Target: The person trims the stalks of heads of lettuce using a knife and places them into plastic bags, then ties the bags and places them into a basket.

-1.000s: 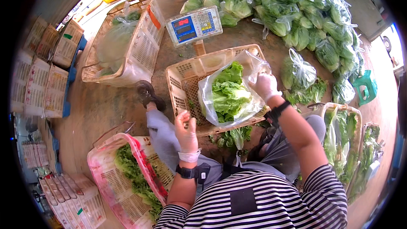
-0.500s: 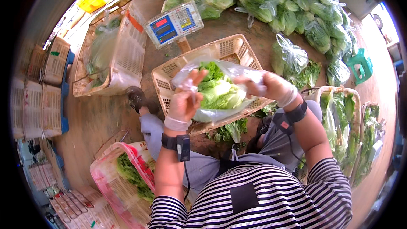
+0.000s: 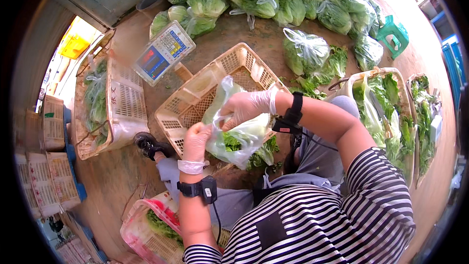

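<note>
A clear plastic bag (image 3: 235,144) with green lettuce (image 3: 231,138) inside is held up over the near edge of a cream slatted crate (image 3: 176,98). My left hand (image 3: 196,141), in a thin translucent glove, pinches the bag at its left side. Also gloved, my right hand (image 3: 243,106) reaches across from the right, its fingers curled on the bag's upper part close to the left hand. Part of the lettuce is hidden by the crumpled plastic. Loose leaves (image 3: 261,154) lie below, between my legs.
A scale display (image 3: 163,53) stands behind the crate. Bagged lettuce (image 3: 293,5) is piled at the back. Crates stand left (image 3: 126,107), right (image 3: 406,122) and lower left (image 3: 132,230). A teal stool (image 3: 393,36) is at the back right, stacked crates (image 3: 46,181) at the far left.
Both hands have closed in on the bag, which is now lifted and tilted toward me, nearer the crate's front edge. The right hand moved leftward across it. The view has also turned.
</note>
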The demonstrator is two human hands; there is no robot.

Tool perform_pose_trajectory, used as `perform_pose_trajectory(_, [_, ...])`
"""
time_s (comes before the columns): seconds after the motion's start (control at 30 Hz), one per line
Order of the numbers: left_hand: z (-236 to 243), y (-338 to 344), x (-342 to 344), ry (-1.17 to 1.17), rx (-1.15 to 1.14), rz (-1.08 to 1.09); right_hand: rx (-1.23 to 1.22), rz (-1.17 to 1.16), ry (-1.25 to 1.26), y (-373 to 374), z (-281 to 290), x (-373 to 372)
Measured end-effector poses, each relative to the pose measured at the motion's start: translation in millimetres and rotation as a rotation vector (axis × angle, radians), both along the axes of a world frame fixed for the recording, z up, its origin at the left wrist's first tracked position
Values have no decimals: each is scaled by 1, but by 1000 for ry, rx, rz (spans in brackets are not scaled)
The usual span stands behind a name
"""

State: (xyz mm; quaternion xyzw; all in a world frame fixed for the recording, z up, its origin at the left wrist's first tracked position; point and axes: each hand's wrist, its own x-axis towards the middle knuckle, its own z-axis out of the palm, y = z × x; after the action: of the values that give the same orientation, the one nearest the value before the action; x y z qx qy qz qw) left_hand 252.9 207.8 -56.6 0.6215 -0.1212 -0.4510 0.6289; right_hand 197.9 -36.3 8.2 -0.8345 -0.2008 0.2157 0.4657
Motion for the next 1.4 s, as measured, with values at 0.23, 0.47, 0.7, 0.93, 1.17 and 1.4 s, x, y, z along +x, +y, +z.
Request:
perform_pose_trajectory(0.23, [-32,4,-5,448,-535,360,1484,-1094,726,-11,-109,-10])
perform_pose_trajectory(0.47, [-3,-7,-43,-465,-186,-24,1503,-1543,870,-53,-153,29])
perform_pose_trajectory(0.7, [4,-18,-68,-806,-314,-311,985,-1452,971,-87,-235,64])
perform_pose_trajectory(0.93, [-16,12,-37,222,-854,491,1660,-1225,598,-42,-142,34])
perform_pose_trajectory(1.17, [-2,-36,-26,-190,-519,244,371,-543,393,75,-7,-41])
perform_pose_trajectory(1.4, [10,-28,-53,-544,110,-119,-463,-914,-439,-1,-79,11])
